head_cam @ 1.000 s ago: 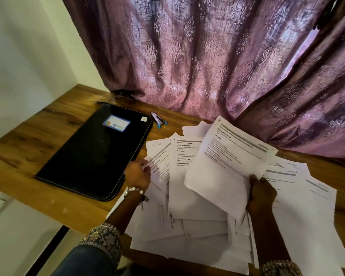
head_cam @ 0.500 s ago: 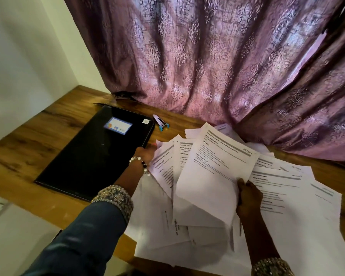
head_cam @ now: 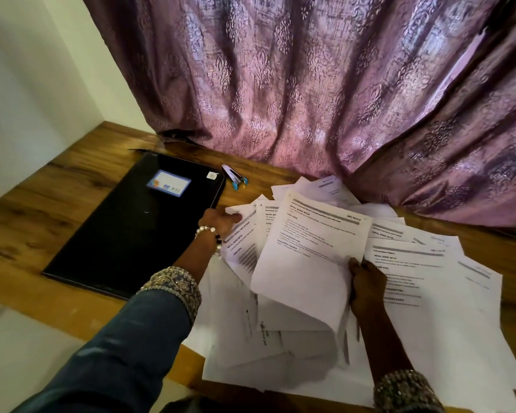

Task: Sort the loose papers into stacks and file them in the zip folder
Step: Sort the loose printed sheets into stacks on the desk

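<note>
While my right hand (head_cam: 367, 286) grips the top sheet (head_cam: 310, 251) at its lower right edge, lifting it off the loose papers (head_cam: 429, 293) spread on the table (head_cam: 42, 210), my left hand (head_cam: 221, 220) rests at the pile's left edge (whether its fingers pinch a sheet I cannot tell). The black zip folder (head_cam: 137, 225) lies closed just left, a stapler (head_cam: 234, 176) beside its far corner.

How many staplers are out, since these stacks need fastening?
1: a small white and blue stapler on the wooden desk, between the black zip folder and the loose papers. More may hide beneath.
</note>
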